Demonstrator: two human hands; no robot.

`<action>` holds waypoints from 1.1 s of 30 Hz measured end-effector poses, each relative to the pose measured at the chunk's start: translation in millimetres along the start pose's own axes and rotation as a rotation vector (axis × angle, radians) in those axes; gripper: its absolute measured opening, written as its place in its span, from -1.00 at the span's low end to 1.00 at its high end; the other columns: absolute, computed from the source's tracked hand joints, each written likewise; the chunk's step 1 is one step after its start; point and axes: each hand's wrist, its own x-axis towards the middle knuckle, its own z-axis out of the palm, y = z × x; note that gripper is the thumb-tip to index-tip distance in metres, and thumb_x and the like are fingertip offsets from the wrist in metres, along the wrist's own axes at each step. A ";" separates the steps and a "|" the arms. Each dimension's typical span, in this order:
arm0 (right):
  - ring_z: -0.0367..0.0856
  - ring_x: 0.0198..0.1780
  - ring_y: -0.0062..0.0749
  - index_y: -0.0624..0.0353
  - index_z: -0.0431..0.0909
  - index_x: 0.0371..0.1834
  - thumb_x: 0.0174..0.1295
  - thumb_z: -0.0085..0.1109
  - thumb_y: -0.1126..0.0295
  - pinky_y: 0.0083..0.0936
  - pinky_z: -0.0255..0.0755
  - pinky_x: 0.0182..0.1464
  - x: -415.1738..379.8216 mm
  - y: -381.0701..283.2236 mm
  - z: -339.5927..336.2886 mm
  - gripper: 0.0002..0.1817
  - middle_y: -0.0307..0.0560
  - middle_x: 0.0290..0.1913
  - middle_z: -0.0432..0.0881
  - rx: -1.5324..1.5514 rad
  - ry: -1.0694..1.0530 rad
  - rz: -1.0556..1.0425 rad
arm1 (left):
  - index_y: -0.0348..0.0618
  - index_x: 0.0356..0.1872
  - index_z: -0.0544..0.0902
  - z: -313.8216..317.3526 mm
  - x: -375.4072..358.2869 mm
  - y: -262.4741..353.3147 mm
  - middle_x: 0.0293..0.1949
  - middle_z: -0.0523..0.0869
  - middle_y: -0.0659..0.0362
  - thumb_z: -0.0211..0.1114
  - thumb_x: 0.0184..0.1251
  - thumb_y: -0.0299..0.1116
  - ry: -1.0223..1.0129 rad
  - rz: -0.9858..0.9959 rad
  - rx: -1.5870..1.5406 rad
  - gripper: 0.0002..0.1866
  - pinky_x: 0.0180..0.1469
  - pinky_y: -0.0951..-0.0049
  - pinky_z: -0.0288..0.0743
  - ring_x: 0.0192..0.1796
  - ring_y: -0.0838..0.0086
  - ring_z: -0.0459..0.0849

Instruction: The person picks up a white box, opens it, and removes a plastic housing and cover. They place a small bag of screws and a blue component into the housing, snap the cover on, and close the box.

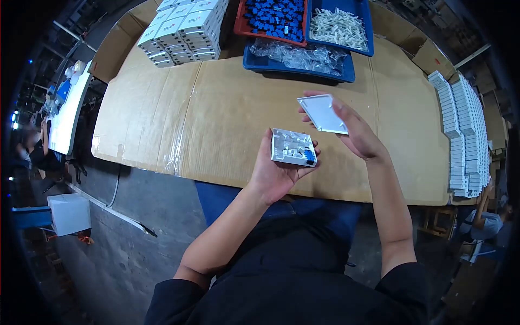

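My left hand [273,176] holds a small white plastic box [293,147] from below, its open top facing up. Inside it lie white parts and a blue piece [309,155] at the right front corner. To the upper right, my right hand [357,130] grips a flat white cover [324,112] between thumb and fingers, tilted and apart from the box. The fingers behind the cover are partly hidden.
Cardboard covers the table [227,119]. At the back stand stacked white boxes [181,32], a red tray [242,27] of blue parts, a blue tray [370,38] of white parts, and another blue tray [271,67] of clear bags. White housings [463,135] are stacked right. People sit at both sides.
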 end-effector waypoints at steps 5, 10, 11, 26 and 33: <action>0.48 0.52 -0.21 0.20 0.34 0.62 0.55 -0.04 -0.32 -0.26 0.26 0.57 6.9 -2.8 9.5 -0.13 0.09 0.44 0.56 -0.273 -0.106 0.074 | -0.28 0.42 0.43 4.2 0.2 -5.4 0.26 0.65 -0.15 -0.37 0.65 0.43 0.041 -0.005 0.016 -0.09 0.38 -0.09 0.62 0.29 0.02 0.69; 0.46 0.53 -0.24 0.18 0.40 0.59 0.60 -0.05 -0.22 -0.29 0.25 0.57 8.3 7.6 18.2 -0.23 0.01 0.45 0.55 -0.303 -0.131 0.102 | -0.16 0.45 0.43 -3.2 3.0 -6.5 0.25 0.65 -0.08 -0.37 0.65 0.42 -0.029 0.009 0.014 -0.14 0.37 -0.09 0.63 0.29 0.02 0.70; 0.46 0.53 -0.25 0.18 0.40 0.59 0.62 -0.05 -0.20 -0.29 0.27 0.56 8.5 8.9 18.9 -0.25 -0.01 0.45 0.55 -0.310 -0.141 0.111 | -0.13 0.45 0.42 -3.1 3.0 -6.3 0.26 0.65 -0.07 -0.36 0.66 0.42 -0.009 0.011 0.010 -0.15 0.37 -0.10 0.63 0.29 0.02 0.70; 0.52 0.40 -0.31 0.19 0.48 0.53 0.61 0.10 -0.03 -0.38 0.36 0.46 12.2 23.8 23.8 -0.37 -0.04 0.35 0.57 -0.395 -0.185 0.086 | -0.02 0.52 0.35 1.8 1.4 -6.7 0.40 0.52 -0.03 -0.38 0.69 0.36 0.050 0.049 0.010 -0.23 0.43 -0.23 0.57 0.38 0.08 0.62; 0.59 0.32 -0.37 0.25 0.57 0.45 0.61 0.10 -0.02 -0.42 0.42 0.39 13.0 34.2 20.7 -0.40 -0.07 0.28 0.66 -0.370 -0.220 0.148 | -0.07 0.47 0.39 0.1 4.4 -10.2 0.40 0.53 -0.02 -0.31 0.73 0.28 0.072 0.000 -0.067 -0.30 0.45 -0.14 0.55 0.40 0.09 0.59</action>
